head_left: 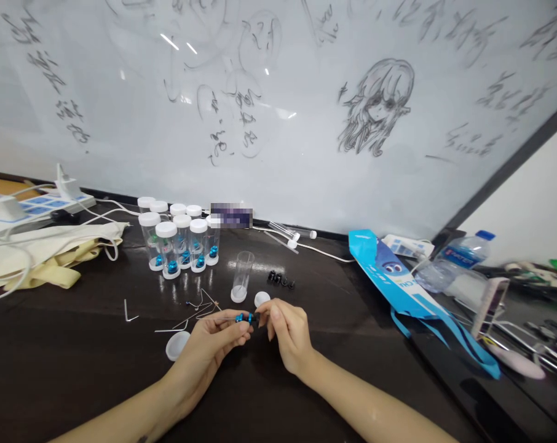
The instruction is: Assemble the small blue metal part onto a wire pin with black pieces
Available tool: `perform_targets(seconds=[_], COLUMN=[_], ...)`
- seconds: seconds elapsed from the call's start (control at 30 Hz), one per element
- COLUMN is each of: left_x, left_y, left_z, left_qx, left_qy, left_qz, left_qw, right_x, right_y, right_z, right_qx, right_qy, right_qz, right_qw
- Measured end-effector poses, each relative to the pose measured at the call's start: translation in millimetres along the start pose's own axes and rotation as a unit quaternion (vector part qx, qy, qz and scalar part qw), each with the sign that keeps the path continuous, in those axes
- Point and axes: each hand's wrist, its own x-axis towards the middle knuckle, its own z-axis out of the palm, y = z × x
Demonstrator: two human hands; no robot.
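My left hand (pixel 216 338) is closed around a small blue-and-black part (pixel 244 318), and a thin metal rod sticks out from it to the left. At the black end of that part, the fingers of my right hand (pixel 290 332) are pinched together, partly hiding what they touch. Just beyond the hands stands a clear tube (pixel 244 274) with its top uncovered. One white cap (pixel 262 299) lies behind my right fingers, and another white cap (pixel 177 346) is beside my left wrist. Several small black parts (pixel 281 280) form a row right of the tube.
Capped clear tubes (pixel 168 249) holding blue parts stand at the back left. Bent thin wires (pixel 200 306) and an L-shaped hex key (pixel 130 312) lie left of my hands. A blue bag (pixel 389 271), a water bottle (pixel 460 258) and a power strip (pixel 39 203) flank the table.
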Motion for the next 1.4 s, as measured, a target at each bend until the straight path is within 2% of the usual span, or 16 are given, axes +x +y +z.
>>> perform_targets(seconds=[0.63,0.97,1.17,1.27,1.4], left_x=[-0.3,-0.3,1.1,0.3,-1.5], left_y=[0.8,-0.3,-0.8,-0.6,1.2], left_z=[1.4,0.9,-0.6,-0.6,1.4], left_qx=[-0.006,-0.01,0.002,0.005,0.003], left_qy=[0.007,0.001,-0.004,-0.003,0.0], left_qz=[-0.006,0.001,0.002,0.003,0.002], left_qw=[1.0,1.0,1.0,1.0,1.0], right_x=[-0.9,1.4,1.3,1.5,1.3], right_y=[2.8,1.9,2.3,2.0,1.3], right_z=[0.7,0.3,0.6,0.5,0.4], right_qx=[0.032,0.029,0.039,0.035,0.031], right_qy=[0.007,-0.013,0.017,0.007,0.011], right_qz=[0.019,0.019,0.023,0.009,0.025], right_qw=[0.999,0.999,0.999,0.999,0.999])
